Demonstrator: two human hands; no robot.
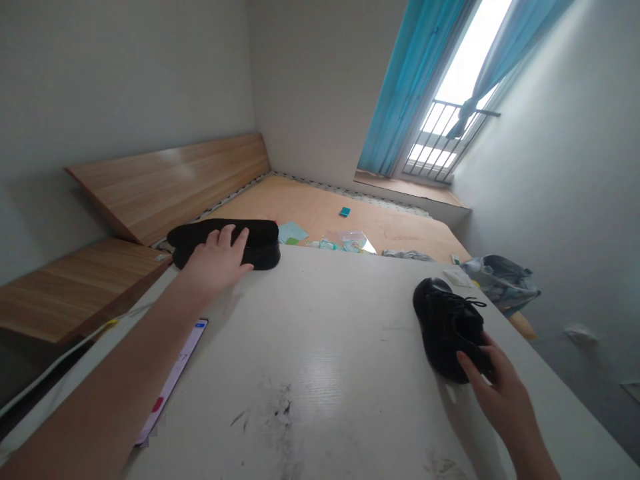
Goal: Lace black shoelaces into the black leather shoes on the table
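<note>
At the far left edge of the white table, my left hand (217,260) lies across a black shoe (263,250), fingers over its upper part and thumb at its near side. That shoe lies lengthwise across the view, and my hand covers its middle. On the right, a second black shoe (437,327) with laces points its toe away from me. My right hand (500,387) pinches its heel end, with the thumb by the shoe's opening and the other fingers along the right side.
A lit phone (175,377) lies partly under my left forearm. Dark scuffs mark the white table (335,333). Beyond stands a bed surface (320,200) with small packets and a teal square (345,211). A plastic bag (500,283) hangs by the right edge; wooden boards (175,183) stand left.
</note>
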